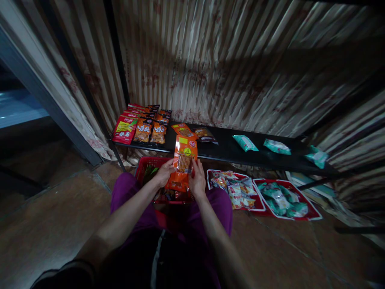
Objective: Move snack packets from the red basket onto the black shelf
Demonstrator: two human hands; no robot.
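An orange snack packet (pixel 185 154) is held upright between my two hands, over a red basket (pixel 147 161). My left hand (pixel 165 172) grips its left edge, and my right hand (pixel 197 178) has the right edge. More orange packets (pixel 177 182) lie below it in the basket. Just behind, another orange packet (pixel 183 130) rests on the black shelf (pixel 222 150), beside a dark brown packet (pixel 204 135). Red packets (pixel 125 127) and orange-and-black packets (pixel 143 130) stand in rows at the shelf's left end.
Three green packets (pixel 246 143) lie spaced along the shelf's right part. On the floor at the right are a basket of white-and-red packets (pixel 237 192) and a basket of green packets (pixel 281 200). A pleated curtain (pixel 192 60) hangs behind the shelf.
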